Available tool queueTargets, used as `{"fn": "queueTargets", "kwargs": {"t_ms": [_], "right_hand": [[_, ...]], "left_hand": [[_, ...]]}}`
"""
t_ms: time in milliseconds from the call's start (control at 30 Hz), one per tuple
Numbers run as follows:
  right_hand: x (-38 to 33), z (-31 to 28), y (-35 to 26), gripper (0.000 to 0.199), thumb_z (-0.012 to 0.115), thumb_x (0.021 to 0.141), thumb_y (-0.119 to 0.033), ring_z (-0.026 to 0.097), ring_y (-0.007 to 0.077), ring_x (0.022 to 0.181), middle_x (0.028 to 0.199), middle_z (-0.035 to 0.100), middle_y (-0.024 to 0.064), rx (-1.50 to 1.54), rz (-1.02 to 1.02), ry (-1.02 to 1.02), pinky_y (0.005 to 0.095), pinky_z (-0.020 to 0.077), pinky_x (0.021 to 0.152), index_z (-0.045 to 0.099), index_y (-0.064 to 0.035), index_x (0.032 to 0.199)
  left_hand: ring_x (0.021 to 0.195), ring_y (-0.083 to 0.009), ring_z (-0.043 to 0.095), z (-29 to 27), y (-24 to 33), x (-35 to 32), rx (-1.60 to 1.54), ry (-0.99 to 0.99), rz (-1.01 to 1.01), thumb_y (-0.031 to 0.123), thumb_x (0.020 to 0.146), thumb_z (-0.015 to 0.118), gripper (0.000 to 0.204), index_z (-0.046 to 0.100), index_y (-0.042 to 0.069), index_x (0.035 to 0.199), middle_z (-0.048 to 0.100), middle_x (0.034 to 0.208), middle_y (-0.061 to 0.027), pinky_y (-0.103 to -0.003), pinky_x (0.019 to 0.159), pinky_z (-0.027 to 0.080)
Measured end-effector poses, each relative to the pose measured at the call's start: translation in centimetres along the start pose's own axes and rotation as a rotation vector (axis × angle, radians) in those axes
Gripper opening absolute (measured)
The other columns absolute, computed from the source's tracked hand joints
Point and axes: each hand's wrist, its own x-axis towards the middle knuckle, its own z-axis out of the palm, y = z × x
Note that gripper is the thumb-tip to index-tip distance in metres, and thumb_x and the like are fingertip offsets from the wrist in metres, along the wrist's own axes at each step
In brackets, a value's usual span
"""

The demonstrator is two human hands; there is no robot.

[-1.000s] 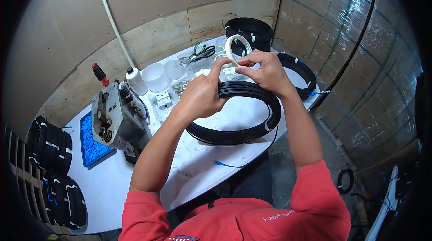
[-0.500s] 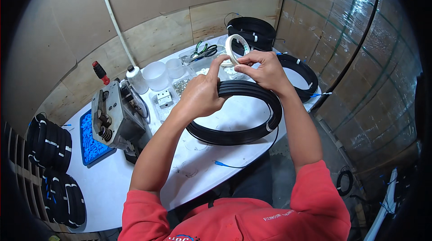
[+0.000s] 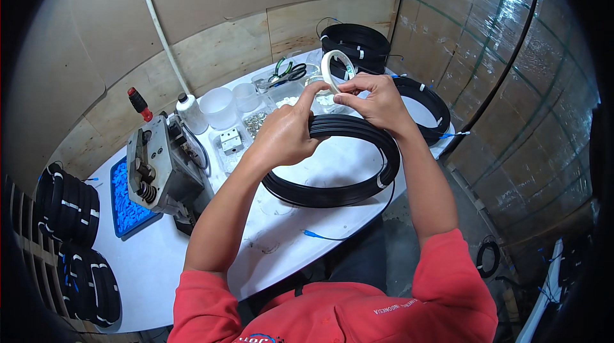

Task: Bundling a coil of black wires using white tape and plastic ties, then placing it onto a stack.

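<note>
My left hand (image 3: 285,134) is closed round the far left part of a coil of black cable (image 3: 329,196), its index finger stretched toward a roll of pale masking tape (image 3: 327,71). That roll stands upright, pinched by its near edge in the fingers of my right hand (image 3: 378,101), just above the coil. The two hands almost meet at the roll's lower edge; whether a strip of tape runs between them I cannot make out. White tape binds the coil at its right side. A loose cable end with a blue connector (image 3: 313,234) lies near the table's front edge.
A metal press-like machine (image 3: 163,164) stands at left beside a blue tray of small blue parts (image 3: 123,202). Scissors (image 3: 291,73), clear tubs (image 3: 219,108) and a white bottle (image 3: 190,112) line the back. More cable coils (image 3: 356,42) sit at back right and far left (image 3: 67,205).
Both hands, the tape roll and the coil hold nearly the same pose. The whole view has shifted very slightly.
</note>
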Motion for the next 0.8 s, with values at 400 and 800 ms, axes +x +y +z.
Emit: {"fn": "queueTargets", "kwargs": {"t_ms": [400,800], "right_hand": [[0.1,0.1,0.2,0.027,0.084,0.081,-0.017,0.071,0.017,0.075,0.089,0.076,0.0146,0.035,-0.022,0.02,0.0302,0.0558,0.071,0.079,-0.0022,0.103],[0.0,0.2,-0.1,0.024,0.083,0.081,-0.014,0.073,0.0183,0.075,0.088,0.076,0.0149,0.001,0.01,0.01,0.0298,0.057,0.07,0.079,-0.0037,0.102]], "left_hand": [[0.081,-0.0435,0.067,0.3,-1.0,0.9,0.001,-0.043,0.086,0.015,0.082,0.078,0.073,0.035,0.016,0.142,0.07,0.077,-0.0181,-0.052,0.069,0.046],[0.095,-0.0443,0.069,-0.1,-0.1,0.2,-0.046,-0.015,-0.001,0.013,0.081,0.082,0.088,0.029,0.023,0.15,0.074,0.095,-0.022,-0.047,0.077,0.049]]}}
